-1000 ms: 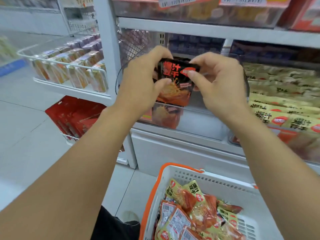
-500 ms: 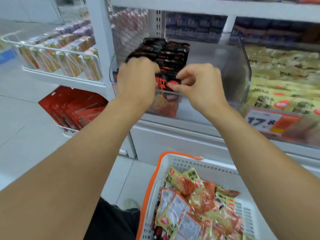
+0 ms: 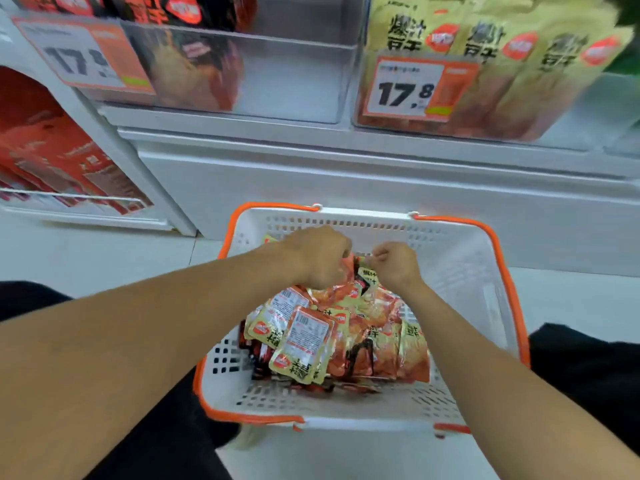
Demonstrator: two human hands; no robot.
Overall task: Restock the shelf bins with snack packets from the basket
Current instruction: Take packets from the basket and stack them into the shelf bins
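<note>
A white basket with an orange rim (image 3: 460,258) stands on the floor below the shelf, holding a pile of yellow and orange snack packets (image 3: 308,341). Both my hands are down inside it at the far end of the pile. My left hand (image 3: 317,258) has its fingers curled down onto an orange packet (image 3: 347,271). My right hand (image 3: 394,265) is curled and pinches the top edge of a yellow packet (image 3: 367,274). Above, a clear shelf bin (image 3: 298,81) holds black packets (image 3: 194,64) at its left side.
To the right, a second bin is full of upright yellow packets (image 3: 502,50), with a price tag (image 3: 412,88) on its front. Red packs (image 3: 59,161) fill a low rack at the left. My dark-clothed knees (image 3: 588,368) flank the basket.
My hands let go of the black packet in the shelf bin and came down into the basket. The view tilted down from the shelf to the basket.
</note>
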